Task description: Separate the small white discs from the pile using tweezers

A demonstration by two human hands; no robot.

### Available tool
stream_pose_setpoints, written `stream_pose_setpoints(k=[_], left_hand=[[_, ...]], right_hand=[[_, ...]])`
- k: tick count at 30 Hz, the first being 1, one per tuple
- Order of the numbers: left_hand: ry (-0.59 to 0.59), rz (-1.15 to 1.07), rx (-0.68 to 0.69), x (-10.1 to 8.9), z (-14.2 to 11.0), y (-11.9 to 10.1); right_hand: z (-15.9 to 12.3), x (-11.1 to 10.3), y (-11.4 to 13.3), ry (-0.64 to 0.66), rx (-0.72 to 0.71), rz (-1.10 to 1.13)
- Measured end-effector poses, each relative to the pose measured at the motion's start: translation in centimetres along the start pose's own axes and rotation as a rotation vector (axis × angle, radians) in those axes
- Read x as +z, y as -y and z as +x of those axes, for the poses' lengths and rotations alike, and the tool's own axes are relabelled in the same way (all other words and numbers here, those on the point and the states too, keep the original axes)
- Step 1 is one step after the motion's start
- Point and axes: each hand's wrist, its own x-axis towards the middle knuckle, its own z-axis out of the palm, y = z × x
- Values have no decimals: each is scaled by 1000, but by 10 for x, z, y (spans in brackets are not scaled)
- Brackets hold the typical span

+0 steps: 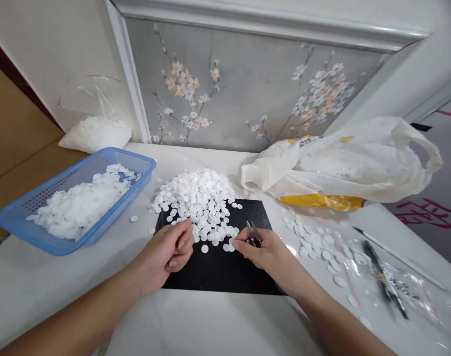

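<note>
A heap of small round white discs spreads over the back of a black mat and onto the table behind it. My left hand is curled closed at the mat's left side, beside the loose front discs; whatever its fingers may hold is hidden. At the right side, my right hand keeps a small metal tool with two pointed tips inside its curled fingers, points upward. Thumb and forefinger of that hand meet at a white disc at the heap's front edge; I cannot tell whether they grip it.
A blue basket of white discs stands at left, with a filled clear bag behind it. On the right are a white plastic bag, scattered discs, a black pen, a pale stick-like tool and clear packets.
</note>
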Motion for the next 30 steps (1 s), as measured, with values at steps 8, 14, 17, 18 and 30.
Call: stream_pose_setpoints(k=[8,14,17,18,30], left_hand=[[-157,938,323,2,3,11],[-248,1354,308,9,-1,11],[-247,1364,303,8,0,12],[-247,1347,305,7,0,11],[-143,1050,258,2,0,5]], right_hand=[[-2,-7,1,80,-4,306],[-3,-5,3,89,-63,270],[-4,-3,5,87,-70,197],[-4,-2,5,88,-80,181],[-2,-2,-2,23,-156,-109]])
